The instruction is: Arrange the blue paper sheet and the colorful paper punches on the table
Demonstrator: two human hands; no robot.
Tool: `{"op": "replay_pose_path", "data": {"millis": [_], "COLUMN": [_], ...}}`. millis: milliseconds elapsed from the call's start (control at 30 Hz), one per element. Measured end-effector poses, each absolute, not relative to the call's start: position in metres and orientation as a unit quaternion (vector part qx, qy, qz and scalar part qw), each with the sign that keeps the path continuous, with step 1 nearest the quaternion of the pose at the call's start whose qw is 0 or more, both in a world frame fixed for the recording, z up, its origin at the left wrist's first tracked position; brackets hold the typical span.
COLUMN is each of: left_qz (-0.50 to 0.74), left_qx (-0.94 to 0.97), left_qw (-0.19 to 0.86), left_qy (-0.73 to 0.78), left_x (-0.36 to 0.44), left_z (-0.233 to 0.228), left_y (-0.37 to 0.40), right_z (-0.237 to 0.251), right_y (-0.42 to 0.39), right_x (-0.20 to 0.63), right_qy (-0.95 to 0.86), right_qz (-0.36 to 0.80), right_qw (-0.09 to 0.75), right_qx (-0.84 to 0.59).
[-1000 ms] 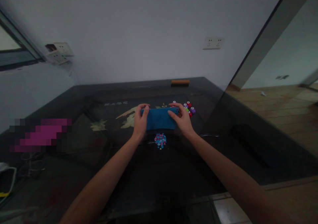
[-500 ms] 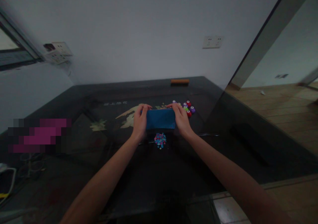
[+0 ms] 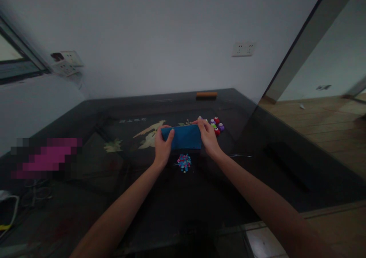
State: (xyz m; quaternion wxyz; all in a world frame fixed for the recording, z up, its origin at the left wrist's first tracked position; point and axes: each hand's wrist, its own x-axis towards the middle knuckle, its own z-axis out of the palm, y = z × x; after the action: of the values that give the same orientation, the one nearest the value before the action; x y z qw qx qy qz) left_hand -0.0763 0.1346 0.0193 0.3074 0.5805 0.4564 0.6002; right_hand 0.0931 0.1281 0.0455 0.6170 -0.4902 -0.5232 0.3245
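1. One dark glass table [image 3: 85,162], the largest item, with a pale printed picture under the glass and the small goods gathered toward its far middle.
2. One blue folded sheet [image 3: 184,136], held just above the table between our two hands, long side level, well beyond the near edge.
3. One left hand [image 3: 162,146], fingers closed over the sheet's left end, thumb on its near face.
4. One right hand [image 3: 208,137], pinching the sheet's right end, fingertips on the top edge.
5. Handling note, as we judge it: keep both ends level and the pull even, so the fold stays square and does not crease off-line.
6. One heap of small coloured cut-outs [image 3: 184,162], loose on the glass just below the sheet; no container holds them.
7. Several small round punches [image 3: 215,124], red, purple and green, clustered beside our right hand.
8. One orange bar [image 3: 206,94], at the far edge.
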Motion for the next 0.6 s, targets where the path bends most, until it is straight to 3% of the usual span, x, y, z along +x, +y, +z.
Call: {"op": "replay_pose_path", "data": {"millis": [367,600], "left_qz": [0.612,0.604], "left_qx": [0.574,0.581], "left_qw": [0.324,0.331], "left_qy": [0.437,0.434], "left_x": [-0.074,-0.073], "left_z": [-0.002,-0.005], "left_y": [0.131,0.130], "right_z": [0.021,0.013], "right_y": [0.125,0.129], "right_x": [0.096,0.100], "right_qy": [-0.503,-0.515], "right_qz": [0.439,0.436], "right_qw": [0.589,0.588], "right_qx": [-0.455,-0.446]}}
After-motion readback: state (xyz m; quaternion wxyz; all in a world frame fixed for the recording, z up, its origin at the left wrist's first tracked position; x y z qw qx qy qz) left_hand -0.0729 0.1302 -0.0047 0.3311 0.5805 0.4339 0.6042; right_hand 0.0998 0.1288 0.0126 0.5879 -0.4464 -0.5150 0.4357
